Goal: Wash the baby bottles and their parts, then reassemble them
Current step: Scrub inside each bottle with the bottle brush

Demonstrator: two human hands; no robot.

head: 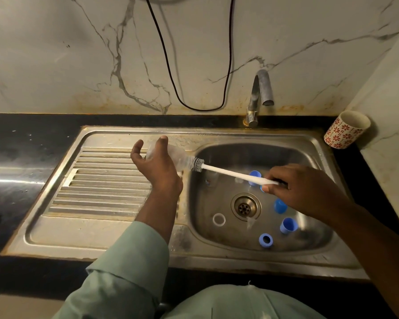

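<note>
Scrubbing is the step in hand: the left hand cradles a clear bottle on its side above the seam between drainboard and basin, fingers curled under and around the body, thumb standing free. The right hand pinches the far end of a white brush, whose bristled head sits right at the bottle's mouth, part in and part out.

The bottle looks like thin, light plastic, stiff enough to keep its shape yet likely to flex if squeezed. Wet, it would be slippery, so a wrap round the middle of the body, as now, seems the sound hold; gripping near the threaded neck would crowd the brush. The brush handle is slim and rigid, and held so far back it gives reach but little leverage, so a hold nearer the head would probably steady the strokes.

Loose in the basin lie blue caps, a blue ring, a white ring and a clear teat beside the drain. All are small and light; the teat is probably soft and best pinched at its base. The tap shows no running water. A patterned cup stands on the counter at the right.
</note>
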